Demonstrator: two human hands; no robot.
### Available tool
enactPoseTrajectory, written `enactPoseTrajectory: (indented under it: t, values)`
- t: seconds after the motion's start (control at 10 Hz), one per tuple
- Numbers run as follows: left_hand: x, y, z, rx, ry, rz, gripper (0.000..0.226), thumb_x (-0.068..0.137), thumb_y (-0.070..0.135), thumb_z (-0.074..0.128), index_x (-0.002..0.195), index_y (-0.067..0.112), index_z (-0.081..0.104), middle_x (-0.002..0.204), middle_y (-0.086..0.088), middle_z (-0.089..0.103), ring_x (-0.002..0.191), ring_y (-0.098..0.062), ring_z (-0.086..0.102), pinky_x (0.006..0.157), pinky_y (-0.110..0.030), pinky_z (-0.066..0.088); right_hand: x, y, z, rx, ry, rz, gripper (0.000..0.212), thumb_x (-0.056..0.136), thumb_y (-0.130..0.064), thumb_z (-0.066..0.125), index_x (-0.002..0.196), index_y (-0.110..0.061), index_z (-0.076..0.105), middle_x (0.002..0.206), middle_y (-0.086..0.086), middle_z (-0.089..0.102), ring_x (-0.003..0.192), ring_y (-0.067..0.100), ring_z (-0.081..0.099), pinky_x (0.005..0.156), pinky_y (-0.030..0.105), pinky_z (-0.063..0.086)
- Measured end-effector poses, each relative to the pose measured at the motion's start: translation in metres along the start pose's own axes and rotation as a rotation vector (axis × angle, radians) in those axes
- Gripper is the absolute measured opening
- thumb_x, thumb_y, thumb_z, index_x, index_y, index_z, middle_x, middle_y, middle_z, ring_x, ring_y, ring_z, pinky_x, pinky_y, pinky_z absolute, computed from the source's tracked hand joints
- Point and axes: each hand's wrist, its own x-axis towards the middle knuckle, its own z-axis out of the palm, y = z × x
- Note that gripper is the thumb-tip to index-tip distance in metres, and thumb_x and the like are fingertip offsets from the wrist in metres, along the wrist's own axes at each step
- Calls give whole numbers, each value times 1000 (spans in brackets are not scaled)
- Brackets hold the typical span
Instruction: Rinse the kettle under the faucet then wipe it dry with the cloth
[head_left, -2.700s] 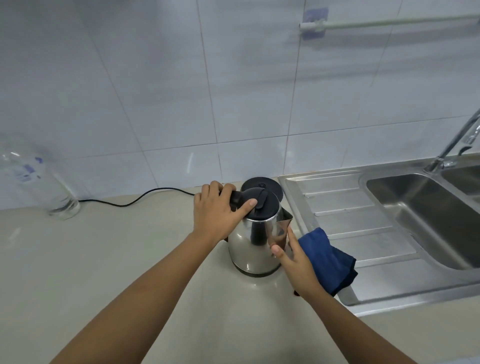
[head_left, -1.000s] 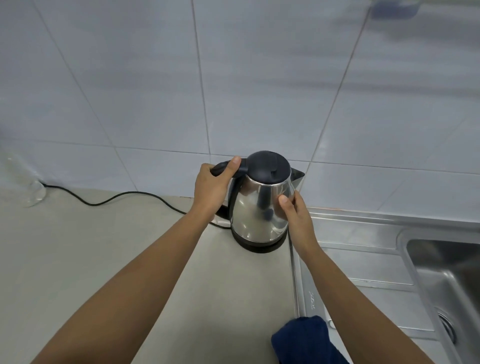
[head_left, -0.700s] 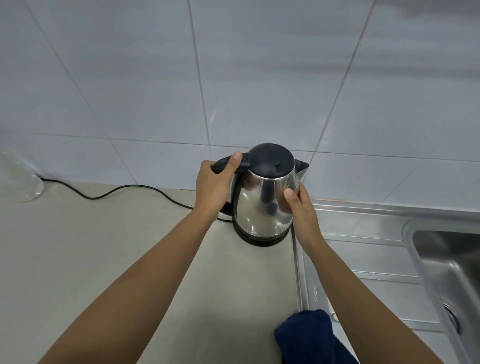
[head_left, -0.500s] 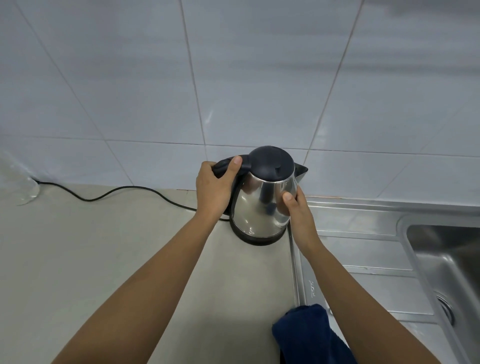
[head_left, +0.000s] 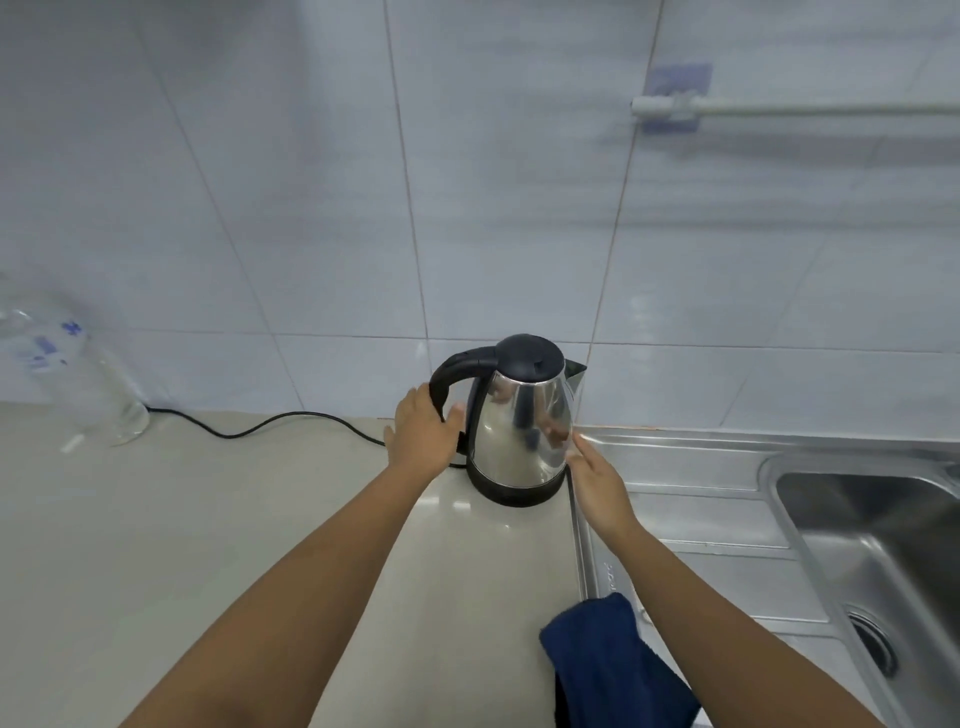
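While the dark blue cloth (head_left: 613, 670) lies bunched and unused at the near edge, half on the desk (head_left: 156, 519) and half on the steel drainboard (head_left: 691, 499), both hands are up at the kettle (head_left: 519, 431). The right hand (head_left: 597, 480) is flat, its fingers (head_left: 579, 444) straight and together, the tips just at the lower right of the steel body; whether they touch it I cannot tell. The left hand (head_left: 423, 434) rests loosely at the lower handle (head_left: 452, 369), thumb spread toward the body, not clamped round it.

The kettle stands upright with its lid on, at the back of the desk near the wall, just left of the drainboard. A black cord (head_left: 270, 423) trails away to the left behind it.

I judge this a handling step at the kettle, with neither hand truly holding it. If the rinse is still due, the next move calls for a firm left grip on the handle, then a lift and a carry right to the sink (head_left: 883, 519); the faucet is out of view.
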Motion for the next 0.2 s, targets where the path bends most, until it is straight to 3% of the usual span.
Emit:
enactPoseTrajectory:
  t: [0.1, 0.2]
  values:
    - [-23, -7, -8, 243, -27, 82, 56, 102, 42, 37, 149, 13, 31, 157, -11, 28, 146, -27, 20, 115, -55, 20, -14, -1, -7, -134, -3, -56, 44, 107, -32, 32, 150, -28, 44, 148, 1, 52, 126, 18, 50, 96, 27, 35]
    - [-44, -4, -14, 375, -83, 137, 63, 103, 44, 30, 156, 13, 14, 165, -9, 7, 151, -24, 2, 117, -52, 10, -29, -10, -12, -301, -50, -121, 41, 107, -26, 31, 144, -19, 47, 144, 5, 54, 124, 24, 54, 97, 32, 40]
